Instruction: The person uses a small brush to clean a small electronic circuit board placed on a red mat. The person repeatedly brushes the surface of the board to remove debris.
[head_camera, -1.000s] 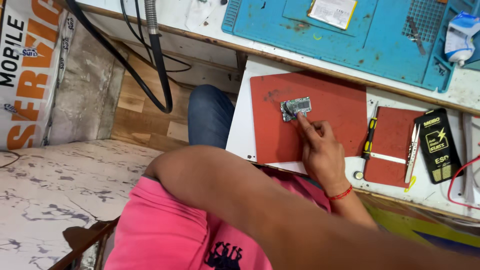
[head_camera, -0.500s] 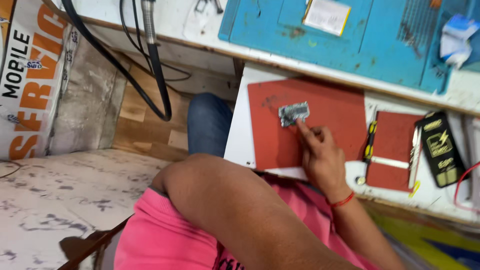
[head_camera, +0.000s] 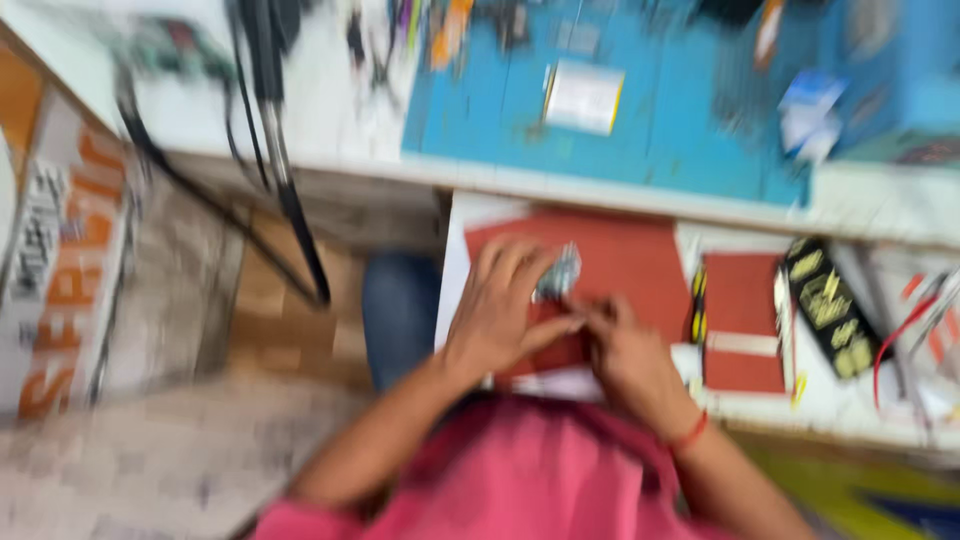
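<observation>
Both hands meet over the large red mat (head_camera: 640, 265) on the near white shelf, and between them is a small grey-silver part (head_camera: 558, 272), flat and thin, most likely a bit of circuit board or a metal shield, though the blur hides its detail. The left hand (head_camera: 500, 310) curls round it from the left, fingers folded so that the piece sits against their tips; the right hand (head_camera: 625, 355), with a red band at the wrist, comes in from the right with thumb and forefinger pinched together just beside the part's lower edge. Whether that pinch has hold of the part itself or of some fine tool cannot be told from this picture. The piece looks very light and stiff, yet fragile: it would probably bend or crack if squeezed across its face, and its bare metal may be slippery. It is best held by its edges, lightly, with the mat just under it. To the right lie a smaller red mat (head_camera: 742, 325) and a black-and-yellow pack (head_camera: 830, 305); farther off is a blue work mat (head_camera: 660, 130) strewn with blurred oddments.
</observation>
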